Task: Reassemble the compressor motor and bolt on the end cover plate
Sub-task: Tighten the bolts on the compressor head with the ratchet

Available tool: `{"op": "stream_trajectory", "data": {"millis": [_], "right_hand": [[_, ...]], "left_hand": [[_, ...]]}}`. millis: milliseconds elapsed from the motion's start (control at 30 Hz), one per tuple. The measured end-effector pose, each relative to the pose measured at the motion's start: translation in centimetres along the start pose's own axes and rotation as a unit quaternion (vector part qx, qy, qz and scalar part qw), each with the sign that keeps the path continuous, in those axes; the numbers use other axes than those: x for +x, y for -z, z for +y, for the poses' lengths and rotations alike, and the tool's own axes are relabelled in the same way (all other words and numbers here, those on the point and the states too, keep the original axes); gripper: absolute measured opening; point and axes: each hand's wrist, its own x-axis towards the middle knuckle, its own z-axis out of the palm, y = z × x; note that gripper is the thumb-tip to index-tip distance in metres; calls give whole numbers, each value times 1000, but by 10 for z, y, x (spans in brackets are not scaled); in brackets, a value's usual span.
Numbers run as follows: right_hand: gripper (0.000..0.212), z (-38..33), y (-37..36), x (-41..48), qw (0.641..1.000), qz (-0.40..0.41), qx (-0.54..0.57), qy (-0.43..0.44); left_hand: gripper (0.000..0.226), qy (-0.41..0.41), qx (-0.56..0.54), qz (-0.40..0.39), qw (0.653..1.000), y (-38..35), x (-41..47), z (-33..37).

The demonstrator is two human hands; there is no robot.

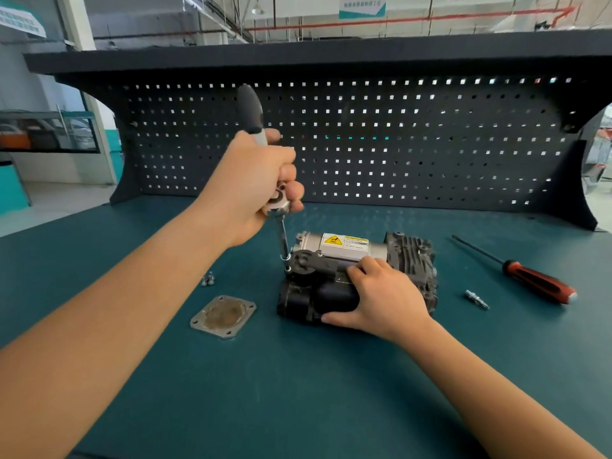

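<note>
The compressor (410, 256), black with a silver motor can and a yellow warning label, lies on the teal bench. My right hand (384, 299) presses down on its near black housing. My left hand (255, 180) grips a ratchet wrench (251, 111) near its head, black handle pointing up. The wrench's extension bar (284, 241) runs down onto a bolt at the compressor's left end. The square grey end cover plate (223, 316) lies flat on the bench left of the compressor. Small silver bolts (208, 280) stand just behind the plate.
A red-and-black screwdriver (530, 279) lies to the right of the compressor, with a small silver fitting (477, 299) in front of it. A dark pegboard back panel (364, 140) rises behind the teal bench top (298, 392).
</note>
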Motion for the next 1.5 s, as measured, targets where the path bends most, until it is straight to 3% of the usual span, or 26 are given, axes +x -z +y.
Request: {"op": "stream_trajectory", "data": {"millis": [233,400,500,700,800,933,1067,1233,1500], "right_hand": [[81,0,2,2,1000,-24,9,1],[82,-1,5,1,999,-29,18,-11],[84,-3,3,1,999,-28,18,-17],[84,-3,4,-1,999,-17,16,-21],[85,-4,4,-2,1000,-17,15,-21],[85,-4,5,-2,1000,-14,7,-20],[85,-4,5,-3,1000,-13,4,-22],[84,-5,6,-2,1000,-15,5,-22],[81,-4,5,-2,1000,-19,-2,-17]], "left_hand": [[28,27,77,-59,995,1,1,7],[33,31,190,-203,960,13,4,16],[34,42,180,-239,953,21,9,15],[23,62,9,-120,991,33,3,1],[32,70,-88,-65,992,34,-1,-6],[21,46,-157,18,986,30,-4,-11],[40,83,-140,36,986,33,-7,-12],[62,131,-97,-47,986,36,-10,-3],[32,156,-2,41,987,33,19,12]]}}
